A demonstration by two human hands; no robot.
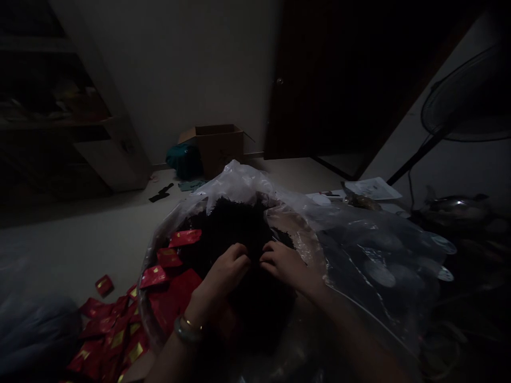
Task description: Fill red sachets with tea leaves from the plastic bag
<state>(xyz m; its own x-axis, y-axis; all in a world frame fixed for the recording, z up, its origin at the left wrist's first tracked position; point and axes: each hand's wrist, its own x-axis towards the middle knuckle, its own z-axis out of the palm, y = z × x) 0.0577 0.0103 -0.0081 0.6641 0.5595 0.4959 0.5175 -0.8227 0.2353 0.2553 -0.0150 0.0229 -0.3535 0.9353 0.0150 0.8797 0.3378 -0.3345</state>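
In a wide container lined with a clear plastic bag (239, 175) lies a heap of dark, shredded stuff like loose tea leaves (239, 218). My left hand (229, 268) is over the heap, its fingers curled inward and closed. Facing it, a short gap away, my right hand (283, 263) also has bent, closed fingers just above or in the heap. Whatever the fingertips hold is lost in the dark. Several small red packets (170, 257) lie along the container's left side, beside a larger red piece (175, 298).
More red packets (115, 335) are piled on the floor at the left, with one lone packet (104, 285) apart. Behind stand an open cardboard box (221, 146) and a teal bag (184, 160). Loose clear plastic (371, 255) spreads rightward. A fan (471, 96) stands at the right.
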